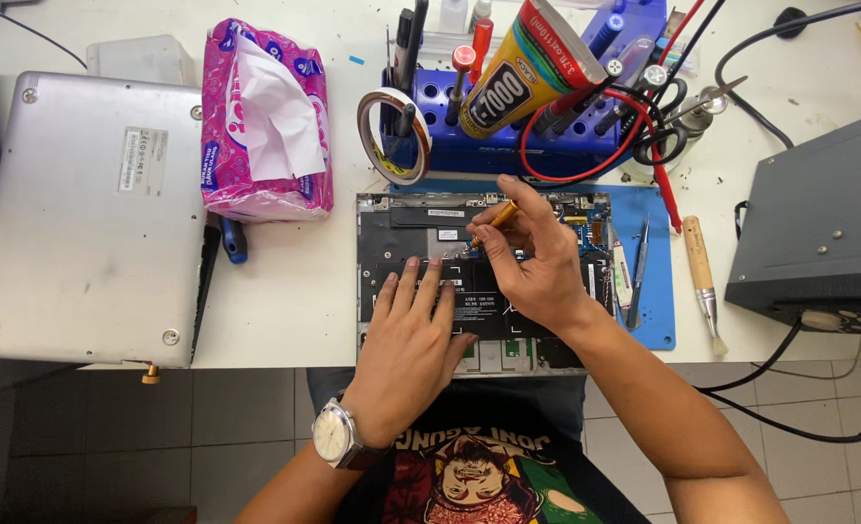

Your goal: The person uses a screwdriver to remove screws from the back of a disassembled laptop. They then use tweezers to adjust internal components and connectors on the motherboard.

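An opened laptop, its inner parts bared, is laid near the front edge of the white worktop, partly on a blue mat. The left hand is laid flat on the black battery in the middle of the laptop, its fingers stretched out and slightly spread, nothing being gripped. A wristwatch is worn on that wrist. The right hand is held over the right half of the laptop, so that much of that side is hidden. A small screwdriver with an orange handle is pinched between its thumb and fingers, the tip being pointed down and to the left at the laptop's inside, just above the battery.

Just behind the laptop a blue tool rack is set, crowded with pens and drivers; a large yellow tube of glue is leaned across it, and a roll of tape is propped against its left side. Red and black cables are looped over the rack and trail down onto the mat. On the mat, right of the laptop, tweezers are laid, and a wooden-handled brush lies just beyond its right edge. A pink pack of tissues is placed to the left, and further left a silver laptop cover lies underside up. A dark box stands at the right edge.
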